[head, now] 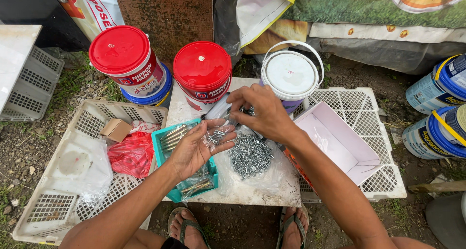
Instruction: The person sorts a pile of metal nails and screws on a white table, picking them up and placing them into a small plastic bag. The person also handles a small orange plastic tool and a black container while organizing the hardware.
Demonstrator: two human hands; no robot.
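Sandalled feet below tabletop. Left hand palm up, fingers spread, cupping few screws. Right hand fingers pinching screws just above. Screw pile on clear plastic under fingers: small, hard, light, sharp-tipped, likely slippery; best pinched by shank.

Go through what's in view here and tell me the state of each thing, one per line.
Left hand: open, palm up, a few screws on it.
Right hand: fingers pinched above the left palm.
Screw pile: loose on clear plastic.
Red-lidded buckets: closed.
White-lidded bucket: closed, handle raised.
White box: open, seemingly empty.
Teal tray: holding bagged fasteners.
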